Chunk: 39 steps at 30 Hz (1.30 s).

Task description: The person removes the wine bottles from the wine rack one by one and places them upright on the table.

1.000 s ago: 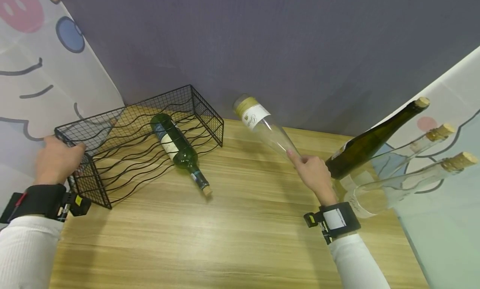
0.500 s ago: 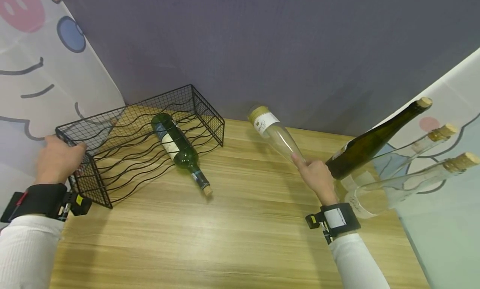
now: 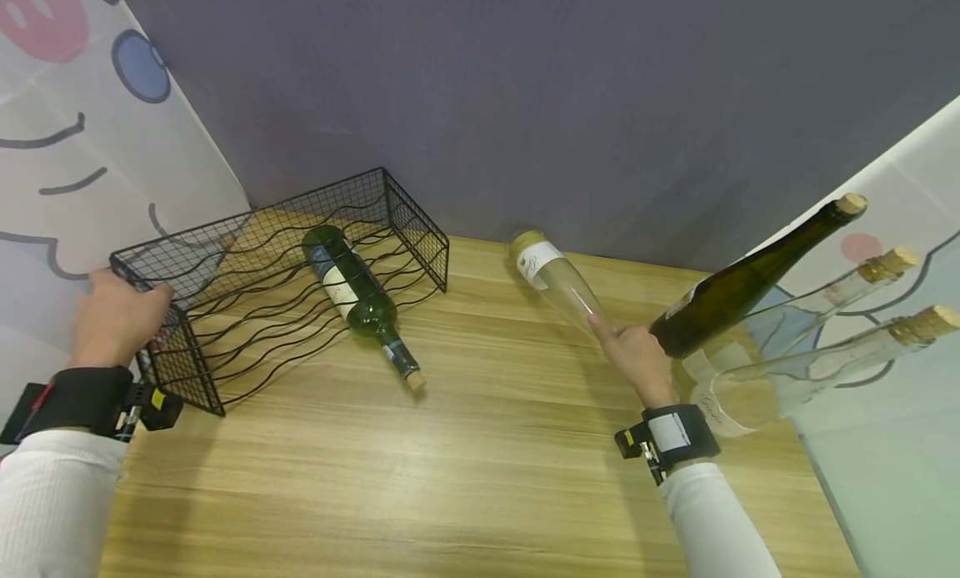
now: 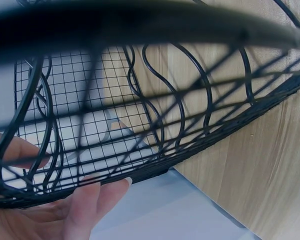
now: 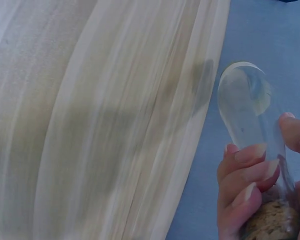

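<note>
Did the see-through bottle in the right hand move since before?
Yes. In the head view, the labelled end of the held clear bottle moved right and down, away from the black wire rack.

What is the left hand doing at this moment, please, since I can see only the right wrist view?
Observer: The left hand grips one end of a black wire rack.
Operator: Thank you; could you tell me whether that rack holds anything?
Observer: Yes, a green bottle lies across its wavy wires, with the corked neck reaching out past the front.
Operator: And besides the held bottle, are there any others, please?
Observer: Beyond the right hand, on the side away from the rack, two clear bottles stand beside a tall dark bottle, all three corked.
</note>
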Available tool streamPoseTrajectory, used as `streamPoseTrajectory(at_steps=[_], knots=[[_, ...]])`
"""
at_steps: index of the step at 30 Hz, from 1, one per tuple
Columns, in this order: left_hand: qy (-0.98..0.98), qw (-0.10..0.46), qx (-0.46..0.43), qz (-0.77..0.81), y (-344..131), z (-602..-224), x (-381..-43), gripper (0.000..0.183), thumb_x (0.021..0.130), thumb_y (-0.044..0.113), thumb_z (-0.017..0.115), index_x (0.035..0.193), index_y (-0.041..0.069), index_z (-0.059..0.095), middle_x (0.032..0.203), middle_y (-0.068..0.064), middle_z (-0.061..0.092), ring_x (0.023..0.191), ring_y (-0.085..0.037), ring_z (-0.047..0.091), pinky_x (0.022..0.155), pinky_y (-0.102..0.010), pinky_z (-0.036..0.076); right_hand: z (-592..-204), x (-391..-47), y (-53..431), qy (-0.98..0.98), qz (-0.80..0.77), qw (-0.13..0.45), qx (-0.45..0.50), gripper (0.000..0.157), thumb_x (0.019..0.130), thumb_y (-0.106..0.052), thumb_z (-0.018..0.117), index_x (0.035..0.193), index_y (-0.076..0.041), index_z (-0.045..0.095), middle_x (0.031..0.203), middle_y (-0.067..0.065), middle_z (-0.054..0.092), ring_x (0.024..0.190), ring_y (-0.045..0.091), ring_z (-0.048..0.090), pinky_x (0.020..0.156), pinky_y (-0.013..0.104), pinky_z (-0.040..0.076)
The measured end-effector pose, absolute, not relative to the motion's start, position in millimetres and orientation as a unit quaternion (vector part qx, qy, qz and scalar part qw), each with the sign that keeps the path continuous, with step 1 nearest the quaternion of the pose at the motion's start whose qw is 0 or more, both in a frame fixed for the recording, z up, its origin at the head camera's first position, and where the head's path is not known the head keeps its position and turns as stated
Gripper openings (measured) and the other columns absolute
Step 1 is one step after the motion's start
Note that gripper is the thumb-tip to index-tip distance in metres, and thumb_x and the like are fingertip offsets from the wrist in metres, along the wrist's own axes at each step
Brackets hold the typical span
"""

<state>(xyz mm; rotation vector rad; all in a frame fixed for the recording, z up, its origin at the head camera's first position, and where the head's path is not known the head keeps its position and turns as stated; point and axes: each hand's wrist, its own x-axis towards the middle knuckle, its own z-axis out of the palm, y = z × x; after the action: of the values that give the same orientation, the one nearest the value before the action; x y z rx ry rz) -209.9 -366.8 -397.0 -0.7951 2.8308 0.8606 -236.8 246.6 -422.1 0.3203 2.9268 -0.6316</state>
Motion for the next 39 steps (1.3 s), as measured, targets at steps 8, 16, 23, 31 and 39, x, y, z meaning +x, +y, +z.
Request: streamPoseTrajectory(at_steps=[8, 16, 23, 31, 39], knots=[[0.926, 0.032, -0.256, 0.276, -367.8, -398.3, -210.6, 0.084, 0.1, 0.038, 0.032, 0.143, -0.026, 0.0, 0.095, -0.039, 0.048, 0.083, -0.05, 0.053, 0.062, -0.05, 0.043, -423.5, -237.3, 246.8, 0.966, -0.212, 0.089, 0.115, 0.081, 0.091, -0.076, 0.035, 0.079, -0.003, 0.068, 0.087, 0.014, 0.068, 0.07, 0.024, 0.057, 0.053, 0.034, 0.038], [0.924, 0.034, -0.259, 0.278, -366.6, -397.4, -209.4, 0.085, 0.1, 0.039, 0.032, 0.143, -0.026, -0.001, 0.104, -0.044, 0.044, 0.089, -0.053, 0.05, 0.065, -0.053, 0.044, -423.6, -237.8, 245.5, 0.966, -0.21, 0.095, 0.115, 0.08, 0.092, -0.074, 0.036, 0.087, -0.003, 0.072, 0.099, 0.018, 0.069, 0.077, 0.026, 0.059, 0.056, 0.033, 0.039], [0.923, 0.04, -0.262, 0.28, -366.1, -396.5, -209.3, 0.085, 0.1, 0.04, 0.031, 0.143, -0.025, -0.002, 0.11, -0.047, 0.039, 0.093, -0.055, 0.048, 0.066, -0.055, 0.044, -425.4, -238.1, 246.2, 0.963, -0.223, 0.104, 0.107, 0.076, 0.094, -0.071, 0.036, 0.08, -0.003, 0.069, 0.086, 0.015, 0.069, 0.071, 0.024, 0.06, 0.055, 0.032, 0.039], [0.924, 0.034, -0.26, 0.28, -367.2, -397.9, -209.4, 0.084, 0.1, 0.039, 0.032, 0.143, -0.026, -0.002, 0.105, -0.043, 0.042, 0.089, -0.052, 0.05, 0.065, -0.054, 0.044, -424.5, -238.1, 245.2, 0.947, -0.281, 0.131, 0.078, 0.067, 0.1, -0.056, 0.04, 0.08, 0.003, 0.064, 0.057, 0.004, 0.057, 0.048, 0.014, 0.05, 0.049, 0.028, 0.039], [0.925, 0.036, -0.257, 0.277, -368.2, -398.7, -210.3, 0.086, 0.1, 0.039, 0.032, 0.143, -0.026, -0.004, 0.107, -0.045, 0.041, 0.092, -0.055, 0.049, 0.067, -0.055, 0.044, -427.4, -233.0, 245.7, 0.9, -0.379, 0.208, 0.061, 0.042, 0.105, -0.031, 0.04, 0.098, 0.007, 0.054, 0.068, 0.001, 0.05, 0.05, 0.009, 0.04, 0.047, 0.023, 0.034]])
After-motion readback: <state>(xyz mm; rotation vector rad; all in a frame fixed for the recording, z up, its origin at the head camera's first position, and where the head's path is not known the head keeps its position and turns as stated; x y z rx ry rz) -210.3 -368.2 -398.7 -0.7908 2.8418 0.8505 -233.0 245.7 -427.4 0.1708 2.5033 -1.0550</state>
